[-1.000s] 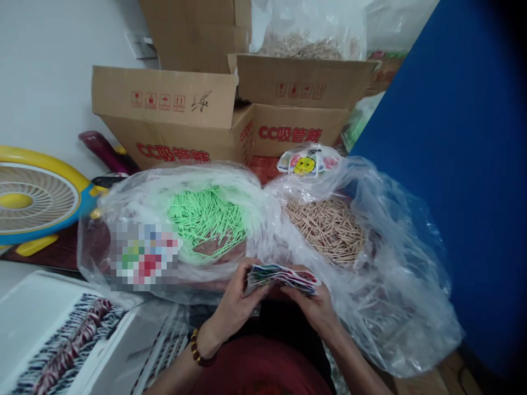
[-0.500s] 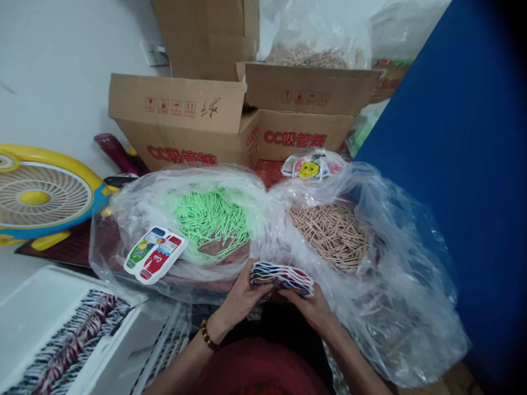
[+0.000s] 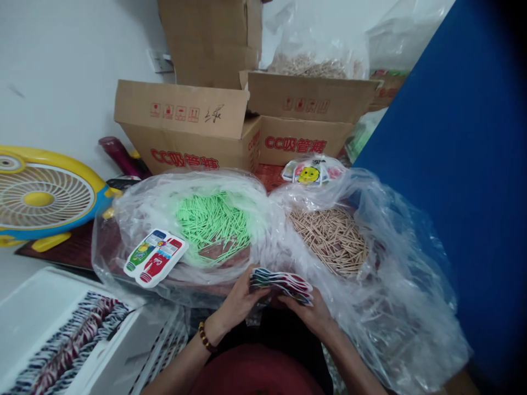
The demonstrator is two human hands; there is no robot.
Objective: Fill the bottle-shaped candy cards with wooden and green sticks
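Observation:
A small stack of bottle-shaped printed packets (image 3: 281,283) with white edges is held between my two hands, low in the middle of the view. My left hand (image 3: 242,298) grips its left end, and my right hand (image 3: 308,309) grips the right end. Both thumbs lie along the near side; the fingers behind are partly hidden. Beyond the stack, bright green thin sticks (image 3: 214,222) lie in an open plastic bag on the left. Tan thin sticks (image 3: 331,236) fill another bag on the right. A matching green and red packet (image 3: 156,257) rests on the left bag.
Cardboard boxes (image 3: 193,134) stand at the back. A yellow and blue fan (image 3: 45,192) sits at the left. Below it, a white foam box (image 3: 24,307) holds rows of packets. A blue panel (image 3: 436,142) rises on the right. More printed packets (image 3: 308,173) lie behind the bags.
The stack is still in both hands, tilted slightly differently, with its layers looking a little more spread. The whole view has shifted slightly, so the scene sits lower.

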